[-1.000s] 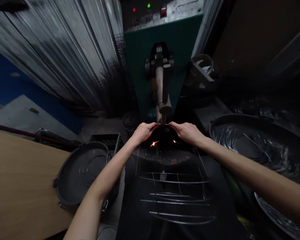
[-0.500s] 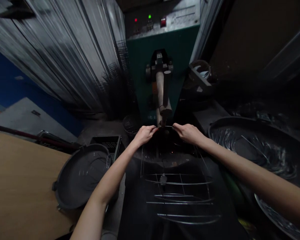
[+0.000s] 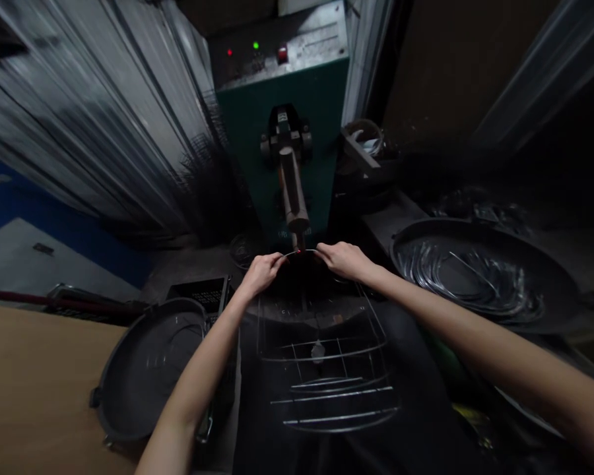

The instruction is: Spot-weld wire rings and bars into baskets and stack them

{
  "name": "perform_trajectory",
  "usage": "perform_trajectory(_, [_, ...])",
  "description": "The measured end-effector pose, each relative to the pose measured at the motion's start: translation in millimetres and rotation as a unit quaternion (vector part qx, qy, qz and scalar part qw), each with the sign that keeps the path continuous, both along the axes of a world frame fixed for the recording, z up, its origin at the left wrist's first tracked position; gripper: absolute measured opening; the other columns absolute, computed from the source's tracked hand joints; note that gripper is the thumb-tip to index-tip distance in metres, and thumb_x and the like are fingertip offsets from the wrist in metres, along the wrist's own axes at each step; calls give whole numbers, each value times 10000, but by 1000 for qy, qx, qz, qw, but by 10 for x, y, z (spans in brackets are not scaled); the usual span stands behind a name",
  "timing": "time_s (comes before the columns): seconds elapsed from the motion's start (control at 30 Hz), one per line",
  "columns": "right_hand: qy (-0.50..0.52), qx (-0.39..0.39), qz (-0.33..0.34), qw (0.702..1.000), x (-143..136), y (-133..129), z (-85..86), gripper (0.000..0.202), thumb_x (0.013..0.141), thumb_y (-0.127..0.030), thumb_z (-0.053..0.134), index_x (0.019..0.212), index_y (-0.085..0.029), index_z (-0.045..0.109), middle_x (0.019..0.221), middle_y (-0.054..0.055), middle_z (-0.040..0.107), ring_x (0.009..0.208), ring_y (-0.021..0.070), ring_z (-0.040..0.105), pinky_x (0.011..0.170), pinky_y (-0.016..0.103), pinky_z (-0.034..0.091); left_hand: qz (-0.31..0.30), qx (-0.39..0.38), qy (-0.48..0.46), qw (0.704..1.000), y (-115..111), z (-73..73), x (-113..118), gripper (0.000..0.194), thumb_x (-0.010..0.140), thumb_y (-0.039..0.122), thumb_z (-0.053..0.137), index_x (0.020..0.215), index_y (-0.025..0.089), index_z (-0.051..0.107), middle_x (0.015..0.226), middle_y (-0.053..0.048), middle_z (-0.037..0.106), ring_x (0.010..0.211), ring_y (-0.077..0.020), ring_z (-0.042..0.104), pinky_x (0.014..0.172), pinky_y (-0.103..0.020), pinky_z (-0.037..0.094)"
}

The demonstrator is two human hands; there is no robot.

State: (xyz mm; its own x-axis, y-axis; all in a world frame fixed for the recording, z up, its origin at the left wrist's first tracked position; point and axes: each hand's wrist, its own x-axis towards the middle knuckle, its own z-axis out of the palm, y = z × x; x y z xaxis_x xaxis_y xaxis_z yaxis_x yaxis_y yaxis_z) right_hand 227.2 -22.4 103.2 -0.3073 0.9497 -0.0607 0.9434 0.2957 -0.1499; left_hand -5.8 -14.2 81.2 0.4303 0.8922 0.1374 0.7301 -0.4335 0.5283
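My left hand [image 3: 263, 273] and my right hand [image 3: 344, 260] are both closed on a thin curved metal wire [image 3: 309, 250], one at each side. Between them the wire meets the electrode tip of a green spot welding machine [image 3: 242, 109], where a small red glow shows. Below my hands a wire frame [image 3: 321, 358] of curved and straight rods extends toward me over dark cloth. Darkness hides how the held wire joins the frame.
At the right stands a round dark pan [image 3: 549, 290] with a bundle of bent wires [image 3: 512, 290]. Another round pan [image 3: 129, 389] with a few wires sits at the left beside a wooden board [image 3: 34, 396]. Behind it is a black plastic crate [image 3: 198, 290].
The view has swung so the machine sits further left. The machine's upper electrode arm looks lower, and a red glow has appeared at the tip. Both hands keep their hold.
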Motion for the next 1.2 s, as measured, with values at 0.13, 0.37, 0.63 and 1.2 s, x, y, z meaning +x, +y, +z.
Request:
perform_trajectory(0.13, [83, -110, 28, 990, 251, -8, 72, 394, 985, -374, 287, 927, -195, 634, 861, 67, 673, 804, 193, 631, 691, 252, 413, 15, 4, -4, 1000, 3, 2, 73, 321, 923, 335, 418, 930, 174, 695, 794, -34, 705, 681, -136, 611, 671, -211, 407])
perform_trajectory(0.37, [132, -65, 35, 988, 547, -456, -92, 304, 946, -312, 334, 873, -170, 592, 707, 48, 598, 641, 166, 556, 641, 249, 381, 33, -23, -149, 988, -426, 51, -42, 288, 897, 363, 486, 976, 180, 694, 899, -51, 705, 772, -144, 626, 736, -228, 444])
perform_trajectory(0.63, [298, 96, -74, 947, 796, -771, -137, 307, 930, -373, 339, 838, -177, 557, 610, 0, 497, 555, 126, 471, 604, 232, 360, 258, -426, -493, 713, -1865, -845, -144, 487, 717, 567, 669, 796, 87, 686, 733, -105, 687, 652, -159, 641, 668, -271, 510])
perform_trajectory(1.2, [585, 31, -179, 791, 891, -963, -788, 307, 918, -381, 414, 1037, -201, 634, 852, 1, 671, 642, 130, 575, 694, 256, 452, 439, -341, -615, 559, -1553, -432, 363, 243, 871, 261, 432, 896, 146, 644, 399, 66, 337, 383, -85, 351, 432, -195, 372])
